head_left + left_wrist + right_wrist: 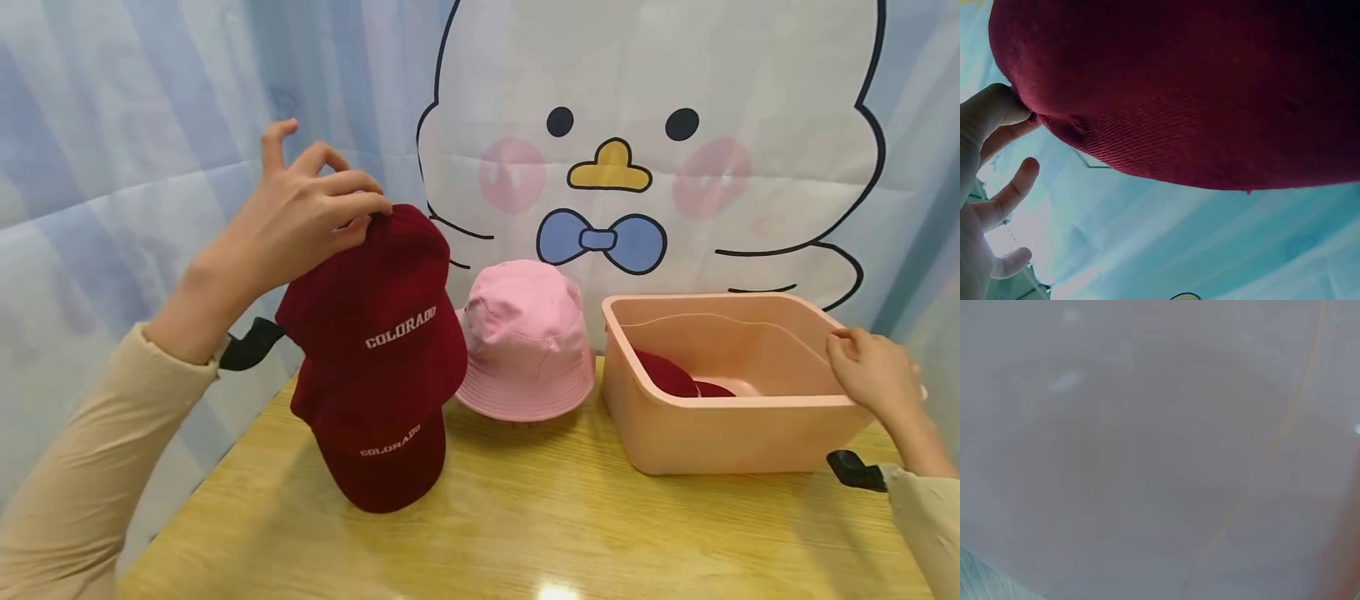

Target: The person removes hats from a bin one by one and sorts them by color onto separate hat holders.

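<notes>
My left hand pinches the crown of a dark red baseball cap marked COLORADO. In the left wrist view, thumb and finger pinch the fabric of this cap, while other fingers stick out free. Below it stands a matching red cap, its upper part hidden behind the held cap's brim. At the right, my right hand grips the rim of a peach plastic bin. Inside the bin lies another red cap. The bin's pale wall fills the right wrist view.
A pink bucket hat sits between the red caps and the bin. All of it stands on a yellowish wooden table. Behind hangs a curtain with a cartoon face and blue bow tie, close to the table's back edge.
</notes>
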The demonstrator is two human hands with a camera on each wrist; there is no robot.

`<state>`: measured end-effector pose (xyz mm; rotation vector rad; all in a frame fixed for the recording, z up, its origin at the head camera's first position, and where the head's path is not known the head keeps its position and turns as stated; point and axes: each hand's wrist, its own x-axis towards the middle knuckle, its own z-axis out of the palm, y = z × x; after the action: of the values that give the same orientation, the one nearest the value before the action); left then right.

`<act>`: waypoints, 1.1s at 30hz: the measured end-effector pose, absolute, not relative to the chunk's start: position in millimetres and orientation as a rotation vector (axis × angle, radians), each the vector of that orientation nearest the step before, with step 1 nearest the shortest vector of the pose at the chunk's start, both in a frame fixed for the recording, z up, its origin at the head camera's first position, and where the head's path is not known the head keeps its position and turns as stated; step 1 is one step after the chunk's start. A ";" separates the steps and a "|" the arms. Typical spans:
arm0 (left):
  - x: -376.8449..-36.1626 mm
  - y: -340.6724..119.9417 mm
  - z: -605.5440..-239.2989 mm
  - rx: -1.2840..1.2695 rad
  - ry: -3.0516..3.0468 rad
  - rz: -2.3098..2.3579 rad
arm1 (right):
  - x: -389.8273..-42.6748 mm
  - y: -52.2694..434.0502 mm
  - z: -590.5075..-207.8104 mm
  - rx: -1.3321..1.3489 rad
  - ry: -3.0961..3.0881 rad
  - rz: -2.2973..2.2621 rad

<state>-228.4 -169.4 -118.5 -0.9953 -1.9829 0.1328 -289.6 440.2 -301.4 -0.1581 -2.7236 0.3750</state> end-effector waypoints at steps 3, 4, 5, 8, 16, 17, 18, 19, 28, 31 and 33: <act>-230.7 -178.2 -130.5 -0.975 -2.035 0.247 | -288.4 440.1 -300.5 -0.174 -2.730 0.377; -231.9 -181.1 -135.2 -0.967 -2.046 0.279 | -287.9 439.8 -300.3 -0.176 -2.732 0.378; -233.0 -183.8 -140.0 -0.959 -2.052 0.311 | -287.5 439.5 -300.3 -0.179 -2.734 0.383; -235.8 -190.8 -153.9 -0.942 -2.075 0.367 | -286.3 438.5 -300.2 -0.187 -2.740 0.384; -237.9 -192.2 -195.0 -0.996 -2.179 0.292 | -285.9 438.3 -300.3 -0.195 -2.731 0.389; -237.3 -191.6 -199.4 -1.008 -2.178 0.272 | -285.9 438.3 -300.5 -0.194 -2.729 0.387; -236.8 -191.2 -203.5 -1.019 -2.178 0.247 | -286.0 438.5 -300.6 -0.194 -2.729 0.386; -236.3 -190.9 -207.2 -1.027 -2.175 0.228 | -286.2 438.4 -300.6 -0.196 -2.730 0.386; -232.6 -191.1 -223.8 -1.073 -2.170 0.034 | -286.3 437.6 -299.0 -0.188 -2.724 0.390; -231.8 -188.2 -224.9 -1.087 -2.154 0.014 | -286.4 437.6 -298.8 -0.176 -2.718 0.387; -231.0 -185.9 -224.5 -1.078 -2.141 0.017 | -286.5 437.9 -299.1 -0.172 -2.720 0.390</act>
<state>-231.0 -185.9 -224.5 -1.0778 -2.1407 0.0171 -286.5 437.9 -299.1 -0.1717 -2.7199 0.3903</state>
